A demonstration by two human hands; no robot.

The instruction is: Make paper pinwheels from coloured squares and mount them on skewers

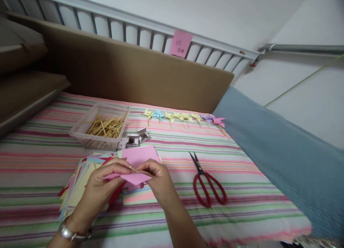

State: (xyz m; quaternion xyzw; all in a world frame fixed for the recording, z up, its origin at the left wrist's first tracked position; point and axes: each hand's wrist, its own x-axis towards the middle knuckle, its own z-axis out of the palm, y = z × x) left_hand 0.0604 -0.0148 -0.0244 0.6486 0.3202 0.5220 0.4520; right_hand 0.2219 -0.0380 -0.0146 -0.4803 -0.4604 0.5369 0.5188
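My left hand (103, 185) and my right hand (156, 178) meet over a folded pink paper piece (133, 178). Both pinch it, fingers closed. A thin wooden stick (134, 169) runs between the fingertips of the two hands, above the pink paper. Under the hands lies a spread stack of coloured paper squares (80, 180), with a flat pink sheet (139, 155) on top just behind the fingers. A metal watch sits on my left wrist.
Red-handled scissors (206, 185) lie to the right on the striped cloth (242, 212). A clear plastic tray of wooden sticks (100, 128) stands behind, with small boxes of pins (135, 137) beside it. A row of finished paper pinwheels (185, 117) lies along a brown board (134, 72).
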